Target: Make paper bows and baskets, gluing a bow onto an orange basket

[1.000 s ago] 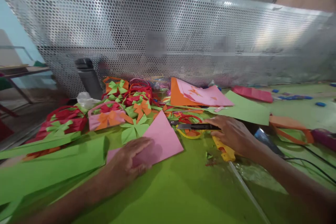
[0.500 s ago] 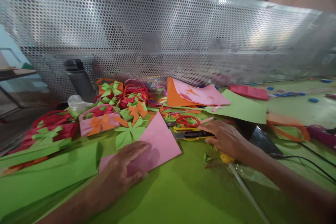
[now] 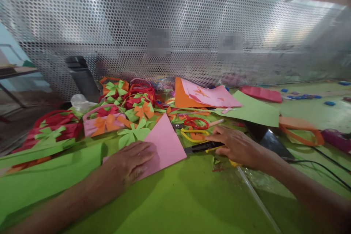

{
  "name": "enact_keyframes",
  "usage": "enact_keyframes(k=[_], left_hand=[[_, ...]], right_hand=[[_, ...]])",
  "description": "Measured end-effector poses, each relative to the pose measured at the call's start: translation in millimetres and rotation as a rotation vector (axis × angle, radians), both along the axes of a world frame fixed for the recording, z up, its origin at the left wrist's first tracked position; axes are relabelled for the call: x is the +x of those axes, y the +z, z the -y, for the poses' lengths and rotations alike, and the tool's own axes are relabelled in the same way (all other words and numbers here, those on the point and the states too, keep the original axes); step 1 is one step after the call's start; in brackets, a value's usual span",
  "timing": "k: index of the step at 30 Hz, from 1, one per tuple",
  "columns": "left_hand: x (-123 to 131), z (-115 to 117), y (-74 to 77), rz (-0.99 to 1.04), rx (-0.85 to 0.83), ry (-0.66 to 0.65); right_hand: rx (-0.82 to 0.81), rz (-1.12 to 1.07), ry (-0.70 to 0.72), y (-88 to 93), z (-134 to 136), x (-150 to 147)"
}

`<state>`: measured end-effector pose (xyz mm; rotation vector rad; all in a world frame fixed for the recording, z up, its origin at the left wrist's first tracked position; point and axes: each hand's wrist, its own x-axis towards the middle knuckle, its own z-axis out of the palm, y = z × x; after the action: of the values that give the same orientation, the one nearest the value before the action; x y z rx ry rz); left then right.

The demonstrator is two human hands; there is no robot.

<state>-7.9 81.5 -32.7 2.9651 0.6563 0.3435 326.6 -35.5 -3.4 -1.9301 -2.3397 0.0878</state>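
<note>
My left hand [image 3: 134,161] lies flat, fingers stretched out, on a folded pink paper sheet [image 3: 167,146], covering its left part. My right hand [image 3: 236,144] pinches the right end of a box cutter [image 3: 204,146] with a black body. Its metal blade end points left, close to the sheet's right corner. Scissors with red handles [image 3: 196,122] and a yellow handle loop [image 3: 192,137] lie just behind the cutter. Left of the pink sheet is a green paper bow [image 3: 134,135].
Small paper bags [image 3: 104,124] with bows crowd the left and back. Green paper [image 3: 49,175] lies front left. Pink sheets [image 3: 211,95] rest at the back. A bottle [image 3: 82,80] leans by the perforated metal screen [image 3: 123,25]. A black device [image 3: 271,144] sits right.
My right fingers have closed on the box cutter, which now tilts slightly, its right end nearer the hand. My left hand and the pink sheet have shifted slightly left.
</note>
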Motion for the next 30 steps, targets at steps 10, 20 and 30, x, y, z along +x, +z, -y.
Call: enact_keyframes(k=[10,20,30], left_hand=[[16.9,3.2,11.1,-0.109,-0.065,-0.213],[25.1,15.2,11.5,-0.256,-0.180,-0.125],[23.6,20.7,16.5,-0.174,-0.265,-0.082]], right_hand=[[-0.063,-0.057,0.038,0.8,-2.4,-7.9],[-0.097,-0.031,0.029,8.4,4.9,-4.6],[-0.144,-0.055,0.043,8.6,4.9,-4.2]])
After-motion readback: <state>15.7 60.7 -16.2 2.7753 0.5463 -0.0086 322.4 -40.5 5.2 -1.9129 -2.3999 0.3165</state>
